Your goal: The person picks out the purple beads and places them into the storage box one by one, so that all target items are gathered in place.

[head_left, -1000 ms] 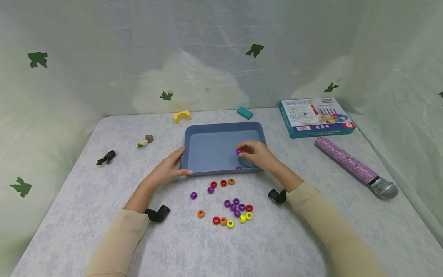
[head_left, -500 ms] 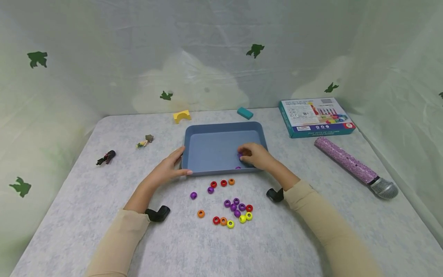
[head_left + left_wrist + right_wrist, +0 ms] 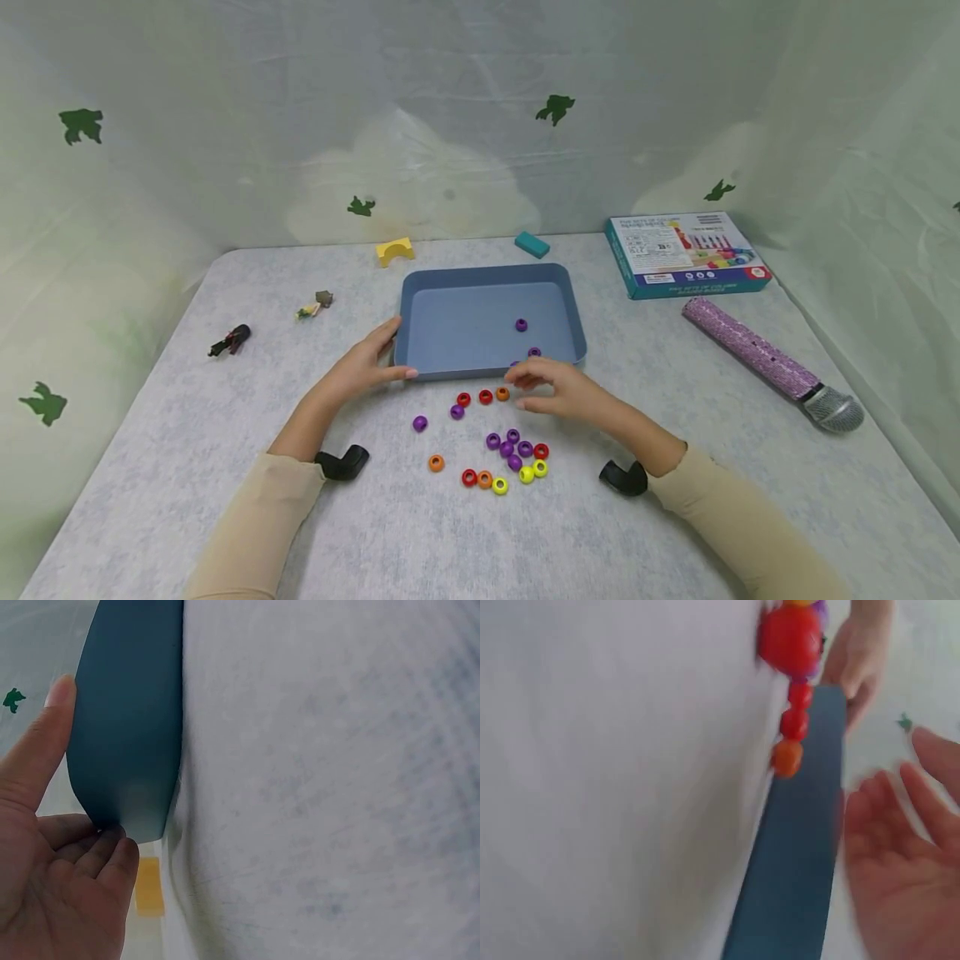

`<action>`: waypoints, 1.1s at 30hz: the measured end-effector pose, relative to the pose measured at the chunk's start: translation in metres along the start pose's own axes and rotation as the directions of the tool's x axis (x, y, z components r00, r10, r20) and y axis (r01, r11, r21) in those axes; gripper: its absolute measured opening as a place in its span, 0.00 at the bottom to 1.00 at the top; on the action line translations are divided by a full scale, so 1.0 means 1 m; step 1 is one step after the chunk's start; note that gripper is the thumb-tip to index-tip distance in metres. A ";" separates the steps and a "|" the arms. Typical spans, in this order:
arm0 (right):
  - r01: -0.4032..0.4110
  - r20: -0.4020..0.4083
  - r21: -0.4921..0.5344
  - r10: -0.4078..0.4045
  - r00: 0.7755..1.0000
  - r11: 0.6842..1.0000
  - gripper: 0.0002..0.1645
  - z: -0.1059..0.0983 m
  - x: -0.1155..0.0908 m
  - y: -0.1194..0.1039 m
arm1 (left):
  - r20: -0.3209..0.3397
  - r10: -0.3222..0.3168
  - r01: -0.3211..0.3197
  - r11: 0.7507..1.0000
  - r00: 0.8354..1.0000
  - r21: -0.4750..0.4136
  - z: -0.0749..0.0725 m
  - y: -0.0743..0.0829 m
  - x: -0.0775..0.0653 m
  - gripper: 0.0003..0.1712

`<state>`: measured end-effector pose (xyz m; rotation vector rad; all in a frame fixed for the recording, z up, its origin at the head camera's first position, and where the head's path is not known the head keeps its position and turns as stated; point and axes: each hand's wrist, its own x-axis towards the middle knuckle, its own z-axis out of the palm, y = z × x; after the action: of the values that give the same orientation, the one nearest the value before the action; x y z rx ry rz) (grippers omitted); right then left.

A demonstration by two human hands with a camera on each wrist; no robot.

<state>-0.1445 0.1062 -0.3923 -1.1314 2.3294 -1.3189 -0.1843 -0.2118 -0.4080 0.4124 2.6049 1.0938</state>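
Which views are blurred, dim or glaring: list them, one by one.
Head: mostly sharp, with bright patches on the pale, translucent plastic-looking sheet; left wrist: dim, the shallow blue rectangular tray looking dark; right wrist: hazy and soft, the right hand and nearest round, glossy red bead both blurred.
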 end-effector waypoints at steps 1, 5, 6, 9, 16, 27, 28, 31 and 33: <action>-0.013 0.033 0.003 0.013 0.999 1.000 0.18 0.005 -0.003 0.005 | 0.000 0.000 0.000 1.000 1.000 -0.001 0.000 0.000 0.000 0.56; -0.076 0.138 0.012 0.074 0.988 0.997 0.15 0.021 -0.010 0.020 | -0.001 -0.001 0.001 1.000 1.000 -0.001 0.000 0.000 0.000 0.56; -0.088 0.156 0.008 0.086 0.984 0.996 0.14 0.023 -0.011 0.022 | -0.001 0.001 -0.001 1.000 1.000 -0.003 0.000 0.000 0.000 0.56; -0.100 0.197 -0.009 0.100 0.975 0.995 0.12 0.028 -0.012 0.024 | 0.001 0.002 -0.002 1.000 1.000 -0.003 0.000 0.000 0.000 0.56; -0.039 0.227 -0.047 0.049 0.973 0.998 0.11 0.033 -0.009 0.024 | 0.005 -0.012 0.012 1.000 1.000 -0.008 0.000 0.000 0.001 0.56; -0.046 -0.045 -0.022 0.045 0.998 0.999 0.12 -0.002 0.013 0.020 | -0.001 -0.011 0.011 1.000 1.000 -0.010 0.001 -0.001 0.000 0.56; -0.049 -0.087 -0.013 0.048 0.995 0.999 0.12 -0.007 0.017 0.023 | -0.002 -0.009 0.009 1.000 1.000 -0.010 0.001 -0.002 0.001 0.56; -0.092 -0.192 -0.002 0.090 0.977 0.996 0.14 -0.020 0.027 0.034 | -0.002 -0.006 0.006 1.000 1.000 -0.010 0.001 -0.002 0.001 0.56; -0.130 -0.226 -0.021 0.122 0.966 0.991 0.14 -0.026 0.034 0.042 | -0.001 -0.007 0.007 1.000 1.000 -0.009 0.001 -0.002 0.001 0.56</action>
<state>-0.2028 0.1104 -0.4061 -0.8650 2.5451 -1.4292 -0.1848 -0.2119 -0.4100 0.4009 2.5996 1.1034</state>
